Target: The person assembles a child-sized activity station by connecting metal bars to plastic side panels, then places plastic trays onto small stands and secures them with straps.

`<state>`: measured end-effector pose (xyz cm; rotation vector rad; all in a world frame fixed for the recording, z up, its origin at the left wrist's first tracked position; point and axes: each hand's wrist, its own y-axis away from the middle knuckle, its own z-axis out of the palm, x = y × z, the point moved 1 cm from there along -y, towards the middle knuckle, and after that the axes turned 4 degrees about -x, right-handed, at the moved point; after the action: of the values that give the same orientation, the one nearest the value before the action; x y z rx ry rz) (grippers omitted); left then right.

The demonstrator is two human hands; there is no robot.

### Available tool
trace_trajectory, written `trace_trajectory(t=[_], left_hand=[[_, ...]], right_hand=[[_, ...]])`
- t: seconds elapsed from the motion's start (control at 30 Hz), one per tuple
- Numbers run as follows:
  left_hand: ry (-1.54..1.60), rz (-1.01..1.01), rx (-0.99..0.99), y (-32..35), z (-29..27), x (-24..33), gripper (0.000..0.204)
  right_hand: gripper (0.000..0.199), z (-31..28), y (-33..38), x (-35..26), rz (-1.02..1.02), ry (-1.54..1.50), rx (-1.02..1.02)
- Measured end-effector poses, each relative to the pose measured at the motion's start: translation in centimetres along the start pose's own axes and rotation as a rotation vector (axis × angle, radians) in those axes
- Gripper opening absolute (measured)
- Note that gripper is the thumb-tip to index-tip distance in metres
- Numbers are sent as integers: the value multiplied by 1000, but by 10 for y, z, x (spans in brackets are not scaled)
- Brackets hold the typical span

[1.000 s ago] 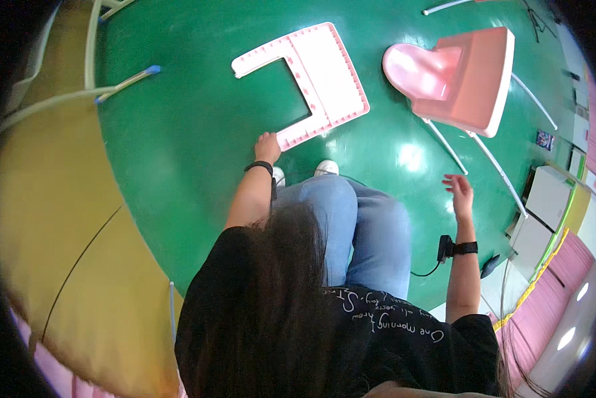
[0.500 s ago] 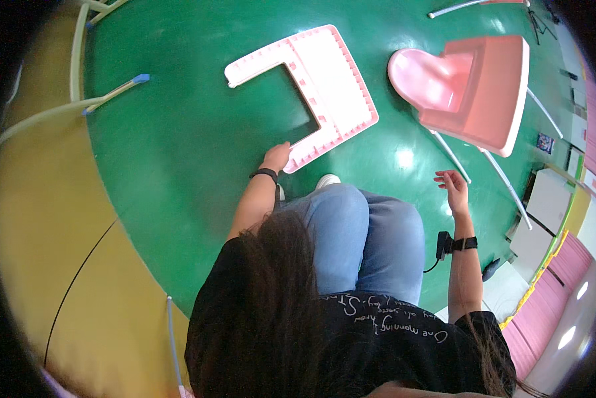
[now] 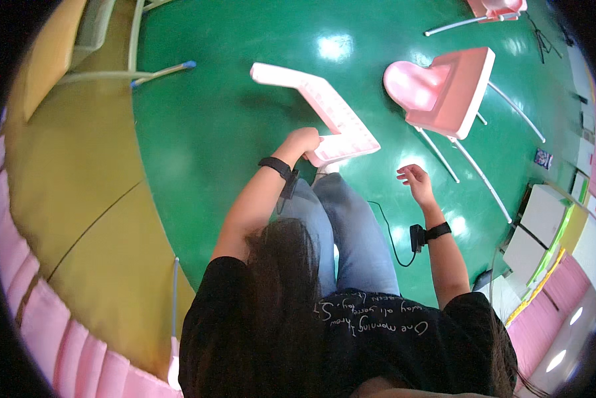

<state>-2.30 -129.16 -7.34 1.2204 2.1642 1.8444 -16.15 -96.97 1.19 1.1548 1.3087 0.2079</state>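
A pink U-shaped high chair tray (image 3: 352, 139) is tilted up off the floor in front of my knees. My left hand (image 3: 302, 142) is closed round the near arm of this tray, and the fingers behind it are partly hidden. Right of my knees, my right hand (image 3: 417, 184) hangs in the air with loosely bent fingers apart and nothing in them. Beyond that hand stands a pink high chair (image 3: 460, 93) with white tube legs, the seat nearest to it; hand and chair do not touch.
Another pink chair (image 3: 497, 8) stands at the far right edge. At the left, a table's leg frame (image 3: 162, 73) reaches onto the green floor (image 3: 205, 152). White cabinets (image 3: 536, 215) line the right side. A black cable (image 3: 384, 225) runs from the device at my right wrist.
My left hand has raised the tray and tipped it more edge-on. My legs have straightened somewhat, and the whole view has shifted. My right hand has moved slightly inward.
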Motion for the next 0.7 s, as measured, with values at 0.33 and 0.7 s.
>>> trace_trajectory(t=[0.33,0.7], left_hand=[[655,-103,-299,127,66,38,38],[420,156,-196,231,260,142,39]], right_hand=[[99,33,92,-62,-319,926,48],[56,10,210,88,-564,855,-238]])
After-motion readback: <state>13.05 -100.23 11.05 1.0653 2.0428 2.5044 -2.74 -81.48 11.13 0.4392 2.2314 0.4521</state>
